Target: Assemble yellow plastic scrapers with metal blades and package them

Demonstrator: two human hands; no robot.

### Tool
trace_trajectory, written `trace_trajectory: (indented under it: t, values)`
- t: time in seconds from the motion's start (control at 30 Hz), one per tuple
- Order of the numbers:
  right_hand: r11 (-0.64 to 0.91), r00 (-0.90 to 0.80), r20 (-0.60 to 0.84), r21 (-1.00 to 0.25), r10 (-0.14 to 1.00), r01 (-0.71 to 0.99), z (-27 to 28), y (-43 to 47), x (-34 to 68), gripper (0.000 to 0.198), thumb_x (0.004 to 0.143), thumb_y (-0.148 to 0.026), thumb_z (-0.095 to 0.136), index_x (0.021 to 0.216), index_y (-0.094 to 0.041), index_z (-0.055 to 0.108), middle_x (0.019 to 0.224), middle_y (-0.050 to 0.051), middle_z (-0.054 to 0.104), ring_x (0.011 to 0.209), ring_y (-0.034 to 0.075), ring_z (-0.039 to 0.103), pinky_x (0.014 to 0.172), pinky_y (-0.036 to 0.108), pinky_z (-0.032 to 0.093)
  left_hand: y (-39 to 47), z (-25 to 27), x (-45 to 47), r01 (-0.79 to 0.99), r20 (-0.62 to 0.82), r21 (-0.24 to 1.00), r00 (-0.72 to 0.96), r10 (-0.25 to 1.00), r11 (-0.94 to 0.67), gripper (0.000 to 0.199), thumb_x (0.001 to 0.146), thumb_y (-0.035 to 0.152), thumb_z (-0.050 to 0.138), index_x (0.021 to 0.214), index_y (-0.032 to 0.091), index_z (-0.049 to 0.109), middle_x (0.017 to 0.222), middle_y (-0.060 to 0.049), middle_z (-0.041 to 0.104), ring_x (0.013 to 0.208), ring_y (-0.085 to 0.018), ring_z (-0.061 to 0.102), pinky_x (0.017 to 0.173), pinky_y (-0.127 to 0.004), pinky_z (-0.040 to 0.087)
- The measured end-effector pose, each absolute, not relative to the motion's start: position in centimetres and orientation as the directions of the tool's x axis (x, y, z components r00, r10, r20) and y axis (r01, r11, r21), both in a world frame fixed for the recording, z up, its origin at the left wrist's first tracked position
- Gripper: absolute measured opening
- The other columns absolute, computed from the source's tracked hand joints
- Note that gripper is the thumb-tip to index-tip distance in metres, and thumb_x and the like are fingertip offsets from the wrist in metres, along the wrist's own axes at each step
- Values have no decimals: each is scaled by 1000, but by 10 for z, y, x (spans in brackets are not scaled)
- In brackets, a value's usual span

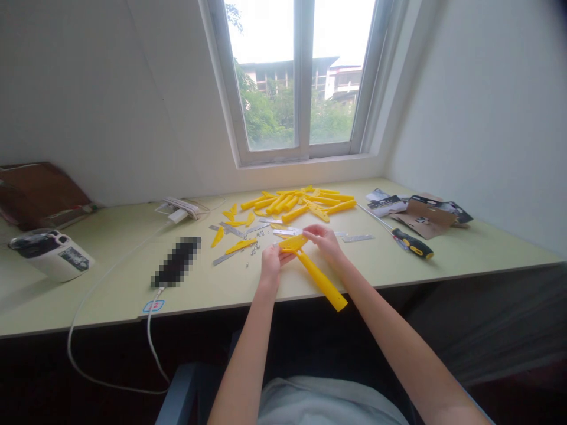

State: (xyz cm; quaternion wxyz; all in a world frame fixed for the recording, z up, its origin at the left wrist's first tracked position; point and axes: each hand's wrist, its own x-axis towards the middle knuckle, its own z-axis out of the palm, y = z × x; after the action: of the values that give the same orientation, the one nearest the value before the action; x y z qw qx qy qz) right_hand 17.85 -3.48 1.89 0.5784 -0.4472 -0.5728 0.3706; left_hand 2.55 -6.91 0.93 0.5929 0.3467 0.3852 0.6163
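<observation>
Both hands hold a yellow plastic scraper (pixel 322 282) above the front part of the table. Its wide head is up between my fingers, and its handle slants down toward me past the table edge. My left hand (pixel 271 262) is closed on the left end of the head. With its fingers pinched, my right hand (pixel 323 240) grips the head's right end. Just beyond lie metal blades (pixel 358 238), small screws (pixel 253 250) and loose yellow head covers (pixel 240 246). A pile of yellow scraper handles (pixel 283 203) lies farther back. Whether a blade sits in the held head is unclear.
A black-and-yellow screwdriver (pixel 411 243) and opened cardboard packaging (pixel 427 215) lie to the right. On the left are a blurred-out dark phone-like object (pixel 176 262) with a white cable, a power strip (pixel 179 206), a white jug (pixel 53 255) and a brown box (pixel 44 192).
</observation>
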Motion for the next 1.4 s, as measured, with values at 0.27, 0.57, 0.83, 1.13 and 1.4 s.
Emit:
trace_trajectory:
  t: [0.27, 0.57, 0.83, 1.13, 1.4]
  values:
    - [409, 9, 423, -881, 906, 239, 17, -38, 174, 18, 65, -37, 65, 71, -19, 66, 83, 4, 62, 77, 18, 56, 67, 30, 45, -69, 10, 25, -486, -53, 874, -53, 997, 21, 20, 78, 14, 44, 82, 8, 63, 81, -13, 71, 74, -23, 68, 74, -40, 54]
    - [353, -149, 329, -917, 933, 186, 20, -43, 170, 25, 68, -41, 64, 80, -19, 67, 75, 3, 66, 62, 15, 59, 56, 26, 48, -70, 12, 25, -502, -57, 864, -27, 998, 36, 20, 78, 13, 44, 82, 9, 63, 81, -11, 72, 74, -22, 68, 76, -39, 53]
    - [314, -145, 292, -937, 945, 155, 17, -43, 169, 26, 66, -39, 66, 82, -19, 68, 76, 3, 67, 64, 15, 59, 57, 26, 47, -72, 13, 24, -523, -47, 851, 8, 999, 44, 22, 81, 18, 44, 86, 8, 63, 80, -13, 71, 76, -23, 68, 78, -41, 52]
    - [329, -157, 305, -932, 939, 154, 19, -47, 168, 22, 67, -36, 66, 81, -21, 71, 83, 4, 69, 76, 19, 62, 66, 29, 48, -70, 10, 23, -567, -91, 819, 25, 996, 88, 29, 84, 26, 40, 89, 6, 61, 79, -16, 71, 78, -26, 68, 78, -44, 51]
    - [377, -146, 356, -911, 923, 167, 20, -46, 168, 17, 67, -32, 67, 80, -23, 70, 86, 3, 67, 88, 22, 59, 84, 36, 43, -72, 11, 24, -551, -60, 832, 34, 998, 69, 24, 80, 26, 51, 88, 7, 63, 80, -15, 71, 75, -24, 68, 78, -41, 52]
